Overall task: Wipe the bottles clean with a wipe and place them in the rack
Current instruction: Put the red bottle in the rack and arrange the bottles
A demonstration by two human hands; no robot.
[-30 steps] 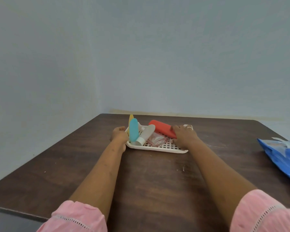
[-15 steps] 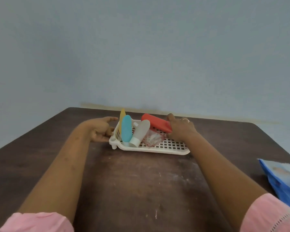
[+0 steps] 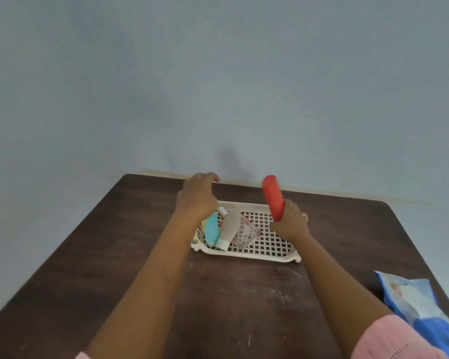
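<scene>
1. The right hand (image 3: 290,224) gripped the red bottle (image 3: 272,194) by its lower end, its fingers (image 3: 290,207) curled round it. The bottle stood nearly upright, clear of the rack (image 3: 246,253) and above its far right part. Holding it by one end left most of its body bare, which would suit wiping.
2. The left hand (image 3: 198,196) hovered over the far left end of the rack with its fingers loosely curved and slightly spread. It held nothing that showed. It was probably there to steady the rack or to reach for another item.
3. The white lattice rack lay flat on the dark tabletop (image 3: 109,255), with its contents crowded at its left end. These were a teal bottle (image 3: 211,230), a grey bottle (image 3: 230,228) with its cap towards the person, and a small white-capped bottle (image 3: 222,211) behind them. A clear pinkish item (image 3: 246,233) lay beside them, and I could not tell what it was. The right half of the rack was bare lattice, so there was room to set a bottle down.
4. A blue wipe pack (image 3: 423,304) lay at the right edge of the tabletop, well apart from the rack, and neither hand held a wipe. Judged from this, the wiping of the red bottle had not begun. Fetching a wipe looked like the next need, and the left hand was the free one.
</scene>
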